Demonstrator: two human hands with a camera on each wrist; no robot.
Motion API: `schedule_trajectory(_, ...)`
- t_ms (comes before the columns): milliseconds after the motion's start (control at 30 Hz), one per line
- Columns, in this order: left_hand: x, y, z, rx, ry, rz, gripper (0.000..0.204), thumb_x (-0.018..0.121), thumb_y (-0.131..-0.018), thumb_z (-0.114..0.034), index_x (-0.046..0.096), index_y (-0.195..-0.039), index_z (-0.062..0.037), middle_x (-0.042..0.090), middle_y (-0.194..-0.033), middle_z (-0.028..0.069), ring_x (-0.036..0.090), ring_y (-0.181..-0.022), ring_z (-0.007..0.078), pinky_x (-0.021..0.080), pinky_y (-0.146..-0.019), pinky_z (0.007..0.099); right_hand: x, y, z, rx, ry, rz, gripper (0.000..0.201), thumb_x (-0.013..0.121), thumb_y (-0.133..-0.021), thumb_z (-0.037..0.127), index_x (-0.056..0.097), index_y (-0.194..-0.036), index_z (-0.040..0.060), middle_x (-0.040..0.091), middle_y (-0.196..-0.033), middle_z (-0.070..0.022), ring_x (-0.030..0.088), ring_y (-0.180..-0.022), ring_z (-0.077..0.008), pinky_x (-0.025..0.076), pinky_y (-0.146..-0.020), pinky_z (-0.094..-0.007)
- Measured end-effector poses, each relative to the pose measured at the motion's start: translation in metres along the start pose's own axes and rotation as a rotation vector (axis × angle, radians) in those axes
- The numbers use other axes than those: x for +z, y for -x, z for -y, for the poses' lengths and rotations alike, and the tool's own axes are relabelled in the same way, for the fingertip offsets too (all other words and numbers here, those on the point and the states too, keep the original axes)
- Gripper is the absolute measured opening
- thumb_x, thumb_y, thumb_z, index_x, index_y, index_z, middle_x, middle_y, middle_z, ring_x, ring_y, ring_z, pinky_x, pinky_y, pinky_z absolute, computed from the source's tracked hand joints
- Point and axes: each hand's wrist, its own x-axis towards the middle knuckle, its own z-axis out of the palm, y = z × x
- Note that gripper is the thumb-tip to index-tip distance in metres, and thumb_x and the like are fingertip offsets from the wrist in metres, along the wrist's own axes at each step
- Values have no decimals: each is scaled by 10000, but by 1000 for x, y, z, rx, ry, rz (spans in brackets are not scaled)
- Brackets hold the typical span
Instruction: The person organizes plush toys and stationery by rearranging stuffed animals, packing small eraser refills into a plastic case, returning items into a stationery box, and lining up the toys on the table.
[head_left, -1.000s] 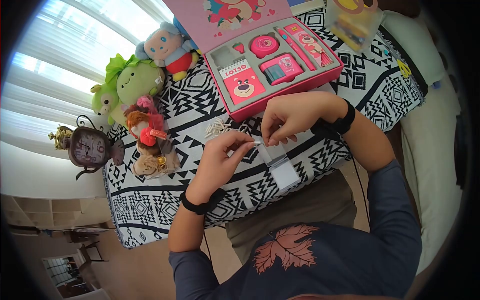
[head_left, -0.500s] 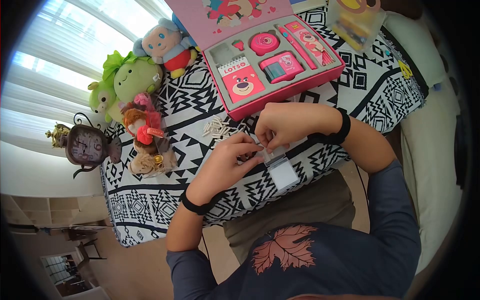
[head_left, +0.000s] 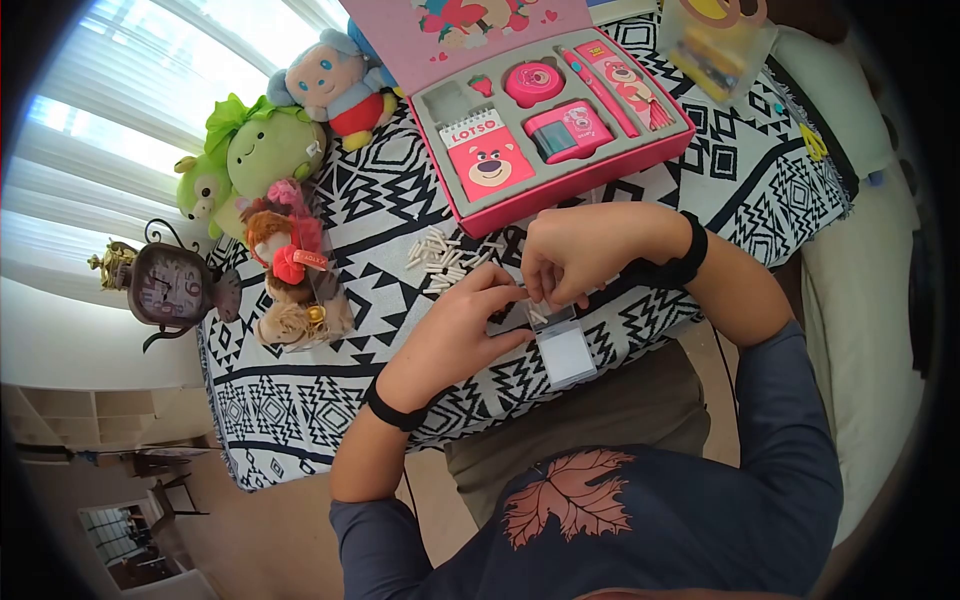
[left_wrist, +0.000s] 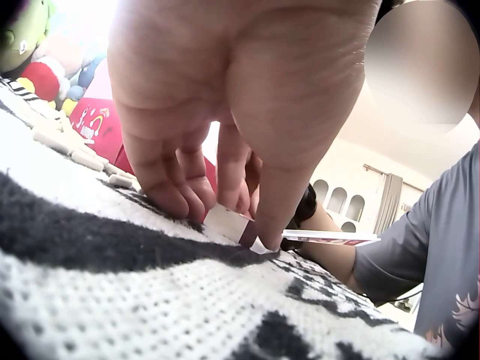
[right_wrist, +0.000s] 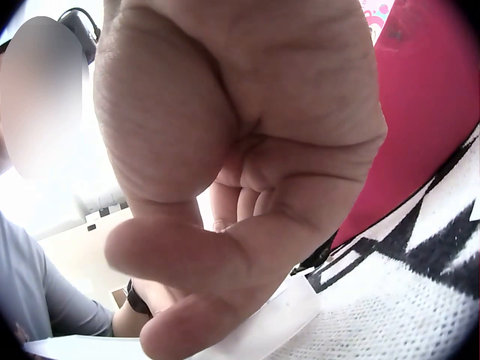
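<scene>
This looks like a home: on the left are curtains (head_left: 100, 200), plush toys (head_left: 275, 158) and an ornate clock (head_left: 175, 287); on the right, a sofa (head_left: 865, 340).

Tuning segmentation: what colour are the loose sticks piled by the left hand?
White sticks; best seen in head view.

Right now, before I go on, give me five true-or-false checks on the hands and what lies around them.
1. The left hand touches the small open box. True.
2. The pink gift box is closed. False: the pink gift box stands open, its lid raised.
3. White sticks lie loose on the patterned cloth. True.
4. The clock is at the right of the head view. False: the clock is at the left, near the plush toys.
5. The spiral notepad bears a bear's face. True.
</scene>
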Motion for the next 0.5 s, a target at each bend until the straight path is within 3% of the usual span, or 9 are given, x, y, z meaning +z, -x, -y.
schedule_trajectory(67, -2, 0, -3, -67, -8, 30, 379, 881, -851, -172, 758, -1182, -36, 638, -1042, 102, 682, -921, 269, 571, -825, 379, 1, -1, 1, 8, 36, 4, 221, 758, -857, 72, 790, -1041, -47, 777, -777, -119, 747, -613, -176, 567, -537, -297)
schedule_trajectory(300, 1, 0, 2, -31, -49, 81, 361, 873, -852, -165, 747, -1171, -56, 635, -951, 92, 679, -865, 271, 561, -766, 383, 10, -11, -11, -103, 205, -67, 148, 805, -825, 131, 822, -904, 7, 778, -781, -117, 720, -651, -231, 550, -628, -367)
schedule_trajectory(500, 0, -1, 5, -44, -4, 48, 308, 873, -859, -153, 738, -1114, -44, 644, -913, 83, 669, -808, 252, 557, -728, 365, 7, -5, -11, -168, 256, -20, 189, 747, -806, 124, 841, -937, 26, 781, -799, -128, 710, -647, -259, 539, -622, -371)
